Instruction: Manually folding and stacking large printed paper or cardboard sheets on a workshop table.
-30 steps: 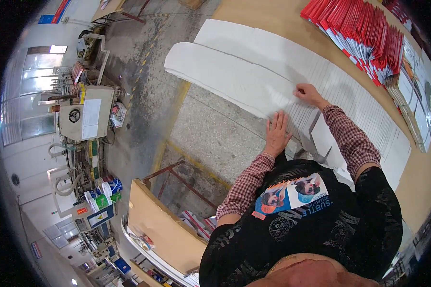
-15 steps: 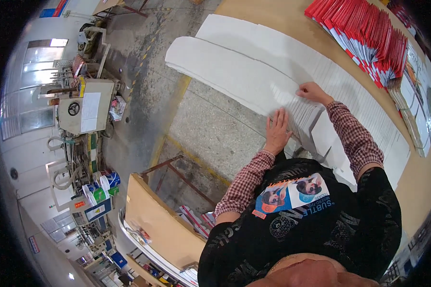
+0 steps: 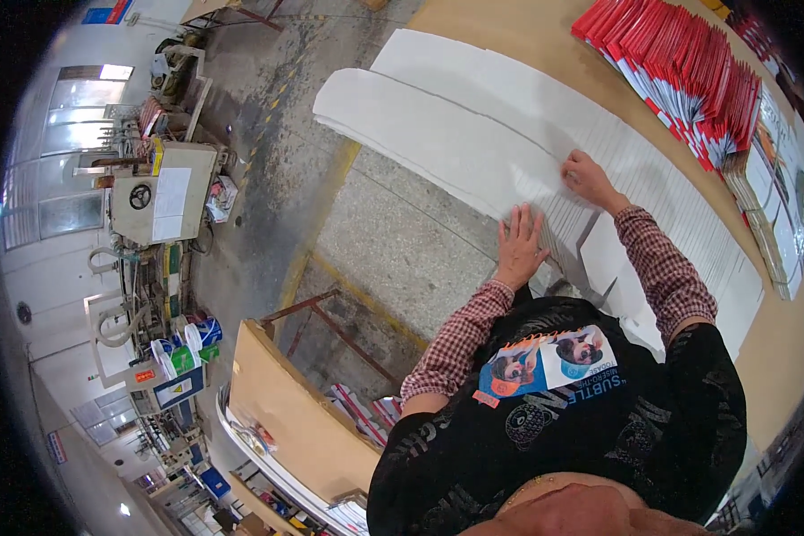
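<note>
Two long rows of overlapping white paper or card sheets [image 3: 420, 107] lie fanned out along the table, one in front of the other. My left hand [image 3: 521, 246] rests flat on the near edge of the front row, its fingers stretched out and slightly apart. At the far edge of that row, where the rows meet, my right hand [image 3: 590, 181] is closed, with thumb and fingertips bent together against the sheets. What lies between those fingertips is too small to make out. Close to my body, a flat white piece [image 3: 603, 255] stands out below the sheet edges.
On the brown table [image 3: 509, 31], a fanned stack of red and white printed pieces [image 3: 665, 71] lies at the far right, next to printed bundles [image 3: 768, 214]. Another brown-topped table [image 3: 295, 420] stands at lower left. Machinery [image 3: 165, 192] and buckets [image 3: 183, 348] line the left side.
My right hand has shifted slightly to the right along the sheets, its fingers still bent. My left hand stays on the near edge. The whole view has moved a little.
</note>
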`<state>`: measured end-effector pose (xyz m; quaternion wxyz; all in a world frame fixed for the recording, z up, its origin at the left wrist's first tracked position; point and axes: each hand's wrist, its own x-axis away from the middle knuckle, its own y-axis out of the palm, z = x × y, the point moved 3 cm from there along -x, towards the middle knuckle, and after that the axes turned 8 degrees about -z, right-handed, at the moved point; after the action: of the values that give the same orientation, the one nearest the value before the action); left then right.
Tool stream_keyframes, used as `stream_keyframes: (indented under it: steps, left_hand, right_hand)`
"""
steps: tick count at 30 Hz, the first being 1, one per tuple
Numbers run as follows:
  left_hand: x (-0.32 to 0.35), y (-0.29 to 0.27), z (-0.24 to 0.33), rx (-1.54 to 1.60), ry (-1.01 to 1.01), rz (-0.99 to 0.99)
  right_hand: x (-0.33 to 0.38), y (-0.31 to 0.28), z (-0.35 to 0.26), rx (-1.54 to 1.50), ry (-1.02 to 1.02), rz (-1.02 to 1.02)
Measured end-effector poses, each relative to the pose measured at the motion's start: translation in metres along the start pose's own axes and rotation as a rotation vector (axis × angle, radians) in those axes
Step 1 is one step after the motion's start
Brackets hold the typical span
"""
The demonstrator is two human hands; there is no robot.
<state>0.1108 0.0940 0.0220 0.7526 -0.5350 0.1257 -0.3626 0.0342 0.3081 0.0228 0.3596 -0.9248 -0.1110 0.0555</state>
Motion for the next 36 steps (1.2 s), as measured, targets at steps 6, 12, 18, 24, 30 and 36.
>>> stream_keyframes:
  steps: [6,12,18,24,30,36]
  left_hand:
    - [-0.002,0.003,0.002,-0.015,-0.004,0.077]
    - [-0.001,0.002,0.000,-0.024,-0.016,0.056]
    - [0.000,0.002,0.001,0.006,0.022,0.044]
    - [-0.001,0.003,0.003,0.014,0.003,0.000]
    - [-0.002,0.005,0.004,0.021,-0.006,0.021]
    - [-0.002,0.003,0.005,0.016,-0.003,0.028]
  right_hand:
    - [-0.012,0.004,0.006,-0.202,0.126,-0.196]
    - [-0.003,0.020,0.021,-0.043,0.224,-0.228]
    - [0.003,0.019,0.019,-0.095,0.127,-0.143]
    - [0.015,-0.001,0.003,-0.164,0.083,0.068]
    - [0.006,-0.007,-0.006,0.043,-0.059,-0.063]
    - [0.014,0.010,0.021,-0.037,0.163,-0.244]
